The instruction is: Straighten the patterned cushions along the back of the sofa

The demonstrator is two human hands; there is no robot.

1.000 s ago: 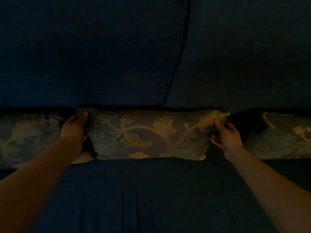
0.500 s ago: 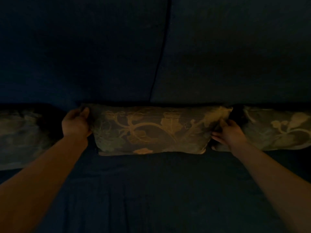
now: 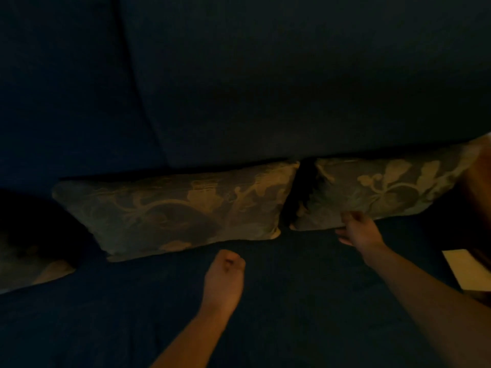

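Observation:
Three patterned cushions lean along the back of a dark blue sofa (image 3: 265, 88). The middle cushion (image 3: 172, 211) stands free, with no hand on it. My left hand (image 3: 225, 277) hovers over the seat in front of it, fingers curled into a loose fist with nothing inside. My right hand (image 3: 358, 231) is at the lower left edge of the right cushion (image 3: 385, 189), fingers touching its bottom edge. The left cushion (image 3: 26, 256) is only partly in view at the left edge, in deep shadow.
The dark blue seat (image 3: 292, 314) stretches in front of the cushions. A wooden surface (image 3: 478, 187) and a pale sheet or card (image 3: 470, 269) show at the right edge beyond the sofa. The scene is very dim.
Both hands have let go of the middle cushion. My left hand dropped to the seat and closed; my right hand moved to the right cushion. The view shifted right.

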